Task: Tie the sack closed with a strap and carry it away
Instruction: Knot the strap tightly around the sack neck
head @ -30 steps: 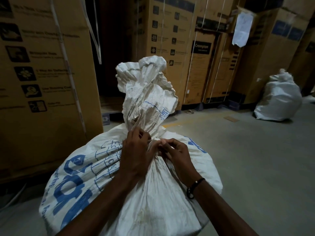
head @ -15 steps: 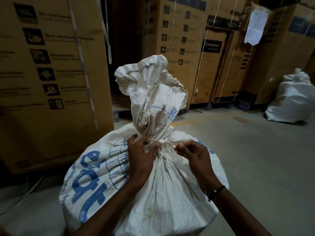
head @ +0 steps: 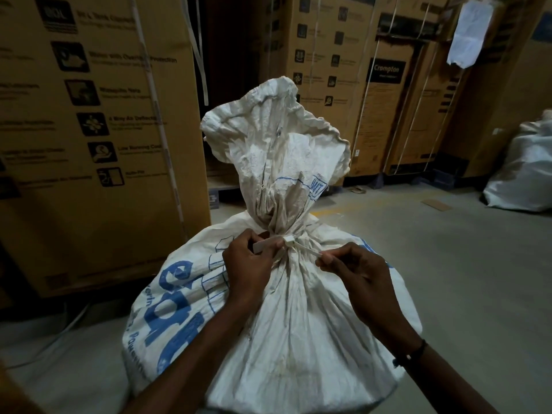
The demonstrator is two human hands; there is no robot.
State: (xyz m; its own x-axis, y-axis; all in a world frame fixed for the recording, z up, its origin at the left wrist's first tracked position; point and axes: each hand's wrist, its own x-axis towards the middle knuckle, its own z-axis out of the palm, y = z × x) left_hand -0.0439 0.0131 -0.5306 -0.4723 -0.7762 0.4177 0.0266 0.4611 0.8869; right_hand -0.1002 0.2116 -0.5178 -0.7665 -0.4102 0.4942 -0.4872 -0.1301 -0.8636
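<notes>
While the tall cardboard cartons stand banded with pale straps behind and to the left of it, the white woven sack sits on the grey concrete floor right in front of the person, bulging below and gathered into a narrow neck, above which its loose mouth flares upward. Blue print runs down the sack's left flank. Far off to the sack's right, against more cartons, a second white sack rests on the same floor, and a sheet of white paper hangs from a carton high above that side. Around the sack's neck runs a thin white strap, drawn in tight where the cloth bunches. On the left of the neck, the left hand has its fingers curled and pinches the flat strap end that sticks out there. On the right of the neck, the right hand pinches the other strap end between thumb and fingertips, holding it taut away from the neck. A dark band circles the right wrist, below and right of the neck.
</notes>
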